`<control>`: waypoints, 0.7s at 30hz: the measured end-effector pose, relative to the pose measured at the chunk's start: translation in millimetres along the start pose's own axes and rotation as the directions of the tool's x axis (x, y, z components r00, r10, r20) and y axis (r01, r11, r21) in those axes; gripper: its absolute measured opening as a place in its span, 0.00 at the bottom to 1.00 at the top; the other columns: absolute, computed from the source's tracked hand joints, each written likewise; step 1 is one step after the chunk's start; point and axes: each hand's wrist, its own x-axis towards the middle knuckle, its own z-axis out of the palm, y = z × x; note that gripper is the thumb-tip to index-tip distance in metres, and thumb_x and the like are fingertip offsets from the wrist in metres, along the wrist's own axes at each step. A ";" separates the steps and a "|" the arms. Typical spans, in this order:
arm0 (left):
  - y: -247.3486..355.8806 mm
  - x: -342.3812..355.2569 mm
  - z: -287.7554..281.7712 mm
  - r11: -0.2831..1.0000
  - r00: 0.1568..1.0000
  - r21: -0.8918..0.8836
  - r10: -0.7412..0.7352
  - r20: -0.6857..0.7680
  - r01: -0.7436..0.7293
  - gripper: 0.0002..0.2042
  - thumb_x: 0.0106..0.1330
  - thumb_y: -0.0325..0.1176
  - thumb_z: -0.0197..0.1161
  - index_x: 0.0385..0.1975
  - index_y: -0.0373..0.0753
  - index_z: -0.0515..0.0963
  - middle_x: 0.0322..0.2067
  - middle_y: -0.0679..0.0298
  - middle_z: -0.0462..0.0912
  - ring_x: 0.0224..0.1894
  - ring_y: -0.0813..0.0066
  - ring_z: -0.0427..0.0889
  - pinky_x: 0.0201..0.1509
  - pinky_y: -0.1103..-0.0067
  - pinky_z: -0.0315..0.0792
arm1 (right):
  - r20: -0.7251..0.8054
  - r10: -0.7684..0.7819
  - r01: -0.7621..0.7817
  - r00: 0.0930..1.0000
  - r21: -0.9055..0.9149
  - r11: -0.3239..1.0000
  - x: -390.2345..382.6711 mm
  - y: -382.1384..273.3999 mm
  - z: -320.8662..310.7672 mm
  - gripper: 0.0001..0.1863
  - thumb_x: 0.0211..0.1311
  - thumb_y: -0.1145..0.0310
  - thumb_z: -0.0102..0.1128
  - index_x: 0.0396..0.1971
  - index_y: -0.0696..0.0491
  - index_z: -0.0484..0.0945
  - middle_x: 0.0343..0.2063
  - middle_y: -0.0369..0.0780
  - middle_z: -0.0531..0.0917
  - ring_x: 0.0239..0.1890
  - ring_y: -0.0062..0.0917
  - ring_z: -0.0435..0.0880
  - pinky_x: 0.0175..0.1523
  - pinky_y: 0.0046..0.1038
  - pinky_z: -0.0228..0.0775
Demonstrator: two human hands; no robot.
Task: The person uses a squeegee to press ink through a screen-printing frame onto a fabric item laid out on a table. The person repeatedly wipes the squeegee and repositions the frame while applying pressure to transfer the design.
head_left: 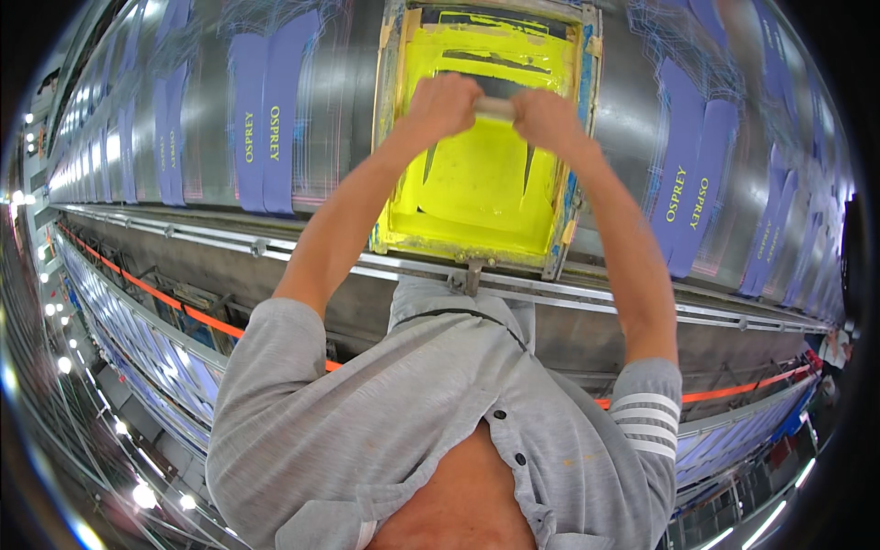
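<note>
A printing screen (591, 64) in a worn, tape-edged frame lies on the long metal table in front of me, coated with bright yellow ink (486, 215). My left hand (443, 105) and my right hand (548, 121) are both closed on a squeegee (496, 107), one at each side of its pale handle. The handle's middle shows between my fists. Its blade edge is not clear to see. Dark streaks show through the ink beyond my hands, and two narrow dark slits lie nearer to me.
Purple fabric strips with yellow printing (247, 128) lie in pairs along the metal table, left and right of the screen. A metal rail (367, 266) runs along the near table edge, with a bracket (473, 277) at the frame. Behind me stands another table with an orange strip (206, 318).
</note>
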 end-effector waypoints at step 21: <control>26.8 -94.3 13.9 0.995 0.965 -0.039 -0.076 0.250 0.088 0.16 0.52 0.30 0.62 0.40 0.53 0.87 0.36 0.61 0.88 0.39 0.58 0.87 0.40 0.62 0.79 | 0.109 -0.005 -0.006 0.994 0.103 0.995 -82.0 -56.8 25.7 0.08 0.52 0.71 0.57 0.31 0.52 0.84 0.31 0.45 0.85 0.37 0.42 0.86 0.44 0.44 0.79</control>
